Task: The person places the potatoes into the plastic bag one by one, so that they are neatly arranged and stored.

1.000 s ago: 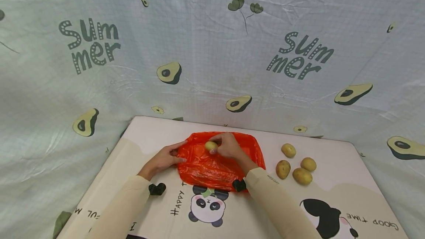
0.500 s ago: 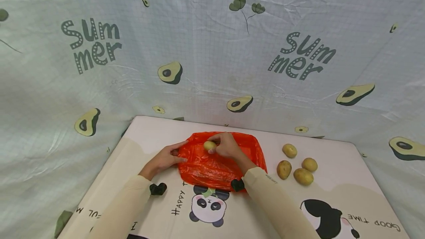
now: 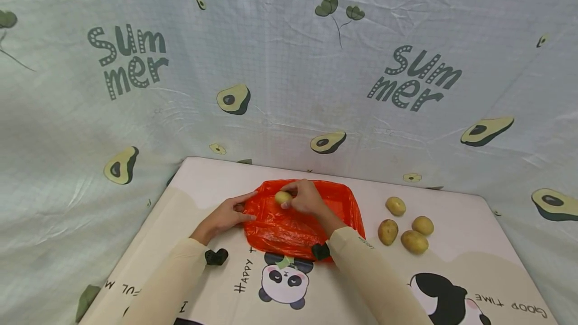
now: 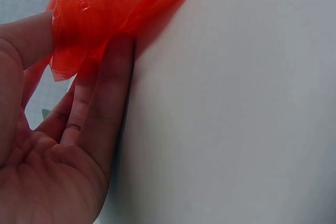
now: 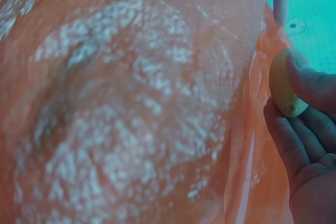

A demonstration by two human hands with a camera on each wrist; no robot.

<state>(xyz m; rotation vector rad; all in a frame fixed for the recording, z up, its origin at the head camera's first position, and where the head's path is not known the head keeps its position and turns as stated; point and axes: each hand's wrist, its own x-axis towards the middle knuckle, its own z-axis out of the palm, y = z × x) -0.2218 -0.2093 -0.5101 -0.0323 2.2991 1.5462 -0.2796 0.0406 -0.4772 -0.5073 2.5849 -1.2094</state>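
A red plastic bag (image 3: 291, 232) lies spread on the table with its mouth toward the back. My left hand (image 3: 224, 217) holds its left edge, the thumb on one side of the film and the fingers on the other, as the left wrist view shows the bag (image 4: 113, 6) between them. Over the bag, my right hand (image 3: 307, 197) pinches a small yellow potato (image 3: 283, 197) between thumb and fingertips. In the right wrist view this potato (image 5: 283, 85) shows a brown spot at its lower end.
To the right of the bag several loose potatoes (image 3: 414, 242) lie on the table. The pale table (image 3: 217, 179) has printed pandas and lettering. A patterned cloth (image 3: 271, 64) hangs behind it. Each wrist carries a small black device (image 3: 217, 257).
My right hand with the potato has shifted very slightly left over the bag. The left hand keeps its hold on the bag's edge, and the loose potatoes lie as before.
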